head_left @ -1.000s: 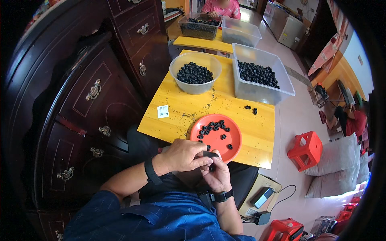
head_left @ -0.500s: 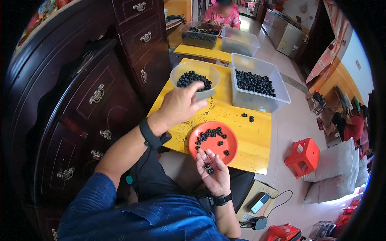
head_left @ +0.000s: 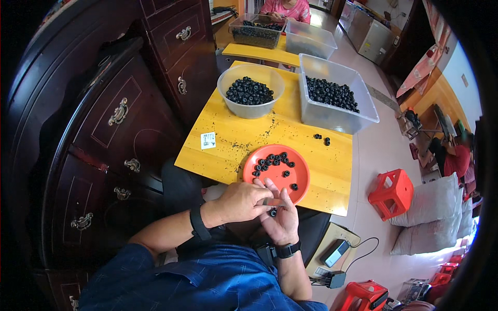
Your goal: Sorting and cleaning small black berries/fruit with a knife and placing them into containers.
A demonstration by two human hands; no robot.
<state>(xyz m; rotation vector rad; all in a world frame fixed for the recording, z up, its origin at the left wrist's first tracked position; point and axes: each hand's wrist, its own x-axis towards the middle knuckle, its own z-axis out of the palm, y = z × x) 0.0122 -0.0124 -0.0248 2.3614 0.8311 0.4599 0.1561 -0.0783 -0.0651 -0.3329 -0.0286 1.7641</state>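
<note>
Left hand (head_left: 244,201) back from bowl (head_left: 250,92)

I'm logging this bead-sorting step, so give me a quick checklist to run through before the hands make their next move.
1. Left hand and right hand meet over the lap: ok.
2. Dark bead at the fingers: ok; grip cannot tell.
3. Orange plate within reach, holds beads: ok.
4. Plate fully on yellow table: not ok, it overhangs the near edge.
5. Round bowl and clear tub upright, filled: ok.
6. Two stray beads loose on table: not ok.
</note>
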